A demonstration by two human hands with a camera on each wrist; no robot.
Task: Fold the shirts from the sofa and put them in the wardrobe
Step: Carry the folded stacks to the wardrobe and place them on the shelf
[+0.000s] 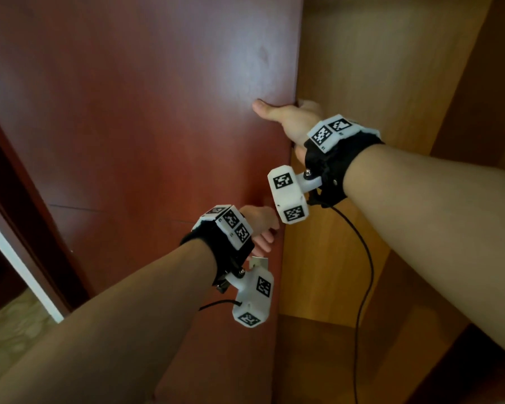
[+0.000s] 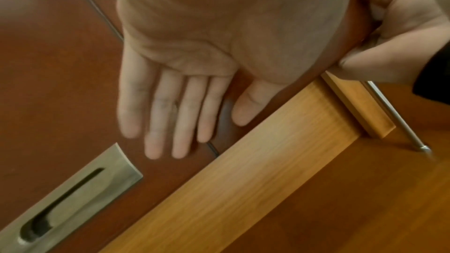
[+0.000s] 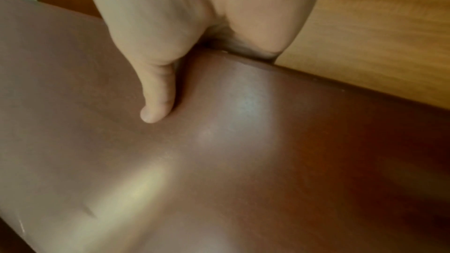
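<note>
The wardrobe's red-brown door (image 1: 146, 112) fills the left of the head view, and beside it the light wood inside (image 1: 376, 68) stands open. My right hand (image 1: 283, 118) grips the door's right edge, the thumb (image 3: 155, 91) flat on the front and the fingers hidden behind. Lower down, my left hand (image 1: 263, 228) is held flat near the same edge with its fingers (image 2: 180, 113) straight and holding nothing. I cannot tell whether it touches the door. No shirt is in view.
A recessed metal handle (image 2: 73, 195) sits in the door below my left fingers. A metal hanging rail (image 2: 399, 118) runs inside the wardrobe. A black cable (image 1: 365, 272) hangs from my right wrist. A white door frame (image 1: 21, 263) and pale floor (image 1: 12, 330) show at lower left.
</note>
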